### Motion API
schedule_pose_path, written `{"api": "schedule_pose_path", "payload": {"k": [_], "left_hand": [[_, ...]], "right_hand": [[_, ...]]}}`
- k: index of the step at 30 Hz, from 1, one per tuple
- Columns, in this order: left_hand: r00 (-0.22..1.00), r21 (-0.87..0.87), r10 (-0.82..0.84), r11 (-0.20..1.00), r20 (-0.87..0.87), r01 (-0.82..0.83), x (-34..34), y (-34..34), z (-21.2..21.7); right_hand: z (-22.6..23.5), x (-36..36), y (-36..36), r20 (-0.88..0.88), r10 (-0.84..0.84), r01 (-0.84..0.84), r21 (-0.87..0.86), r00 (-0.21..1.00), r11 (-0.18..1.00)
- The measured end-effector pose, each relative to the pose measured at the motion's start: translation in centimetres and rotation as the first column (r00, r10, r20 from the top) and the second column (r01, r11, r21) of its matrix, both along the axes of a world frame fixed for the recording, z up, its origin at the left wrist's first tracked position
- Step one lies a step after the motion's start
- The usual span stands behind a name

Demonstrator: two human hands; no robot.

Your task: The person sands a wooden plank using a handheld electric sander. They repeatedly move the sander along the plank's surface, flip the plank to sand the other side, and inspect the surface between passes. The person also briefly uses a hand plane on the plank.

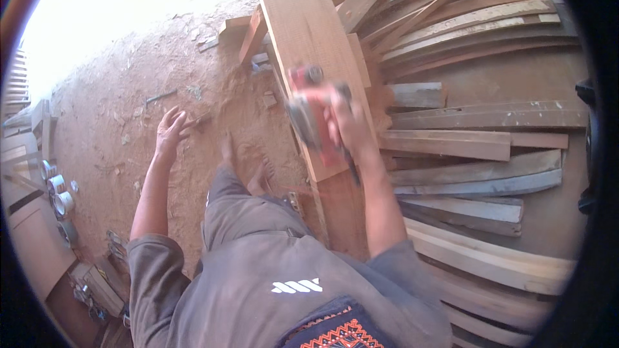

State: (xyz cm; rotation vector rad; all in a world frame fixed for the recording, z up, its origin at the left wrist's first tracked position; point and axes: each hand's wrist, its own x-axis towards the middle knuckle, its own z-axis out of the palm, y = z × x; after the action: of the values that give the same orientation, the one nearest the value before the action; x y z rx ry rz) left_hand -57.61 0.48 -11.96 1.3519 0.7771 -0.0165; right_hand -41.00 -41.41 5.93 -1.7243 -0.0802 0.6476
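A red electric hand planer point(317, 95), smeared by motion, is over the wide wooden plank point(295, 22). My right hand point(347, 125) is wrapped round its handle. Whether the planer's sole touches the plank cannot be made out. Lengthwise, the plank stretches away from me, raised above the sandy ground. Out to the left, my left hand point(171, 130) hangs in the air over the ground, its fingers apart and holding nothing.
Long boards and beams point(451, 145) lie stacked all along the right side. Several round cans point(63, 203) stand at the far left near a wooden panel point(35, 238). Wood scraps and a stick point(161, 96) are scattered on the sandy ground point(116, 109). My bare feet point(261, 177) are left of the plank.
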Motion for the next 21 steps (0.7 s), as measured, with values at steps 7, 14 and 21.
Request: {"api": "schedule_pose_path", "payload": {"k": [7, 14, 21], "left_hand": [[0.927, -0.133, 0.037, 0.987, -0.372, -0.093, -7.5, -2.1, -3.2], [0.837, -0.44, -0.544, 0.738, 0.06, 0.511, 2.7, -15.7, -1.7], [0.81, -0.591, -0.566, 0.605, 0.153, 0.534, 12.1, -21.2, -1.3]], "right_hand": [[3.4, -19.1, -7.6, -0.186, -0.246, 0.172, -0.344, 0.951, 0.923], [1.7, -9.2, -1.8, -0.158, -0.261, 0.202, -0.314, 0.952, 0.928], [1.0, 10.6, 11.1, -0.124, -0.176, 0.134, -0.286, 0.977, 0.949]]}}
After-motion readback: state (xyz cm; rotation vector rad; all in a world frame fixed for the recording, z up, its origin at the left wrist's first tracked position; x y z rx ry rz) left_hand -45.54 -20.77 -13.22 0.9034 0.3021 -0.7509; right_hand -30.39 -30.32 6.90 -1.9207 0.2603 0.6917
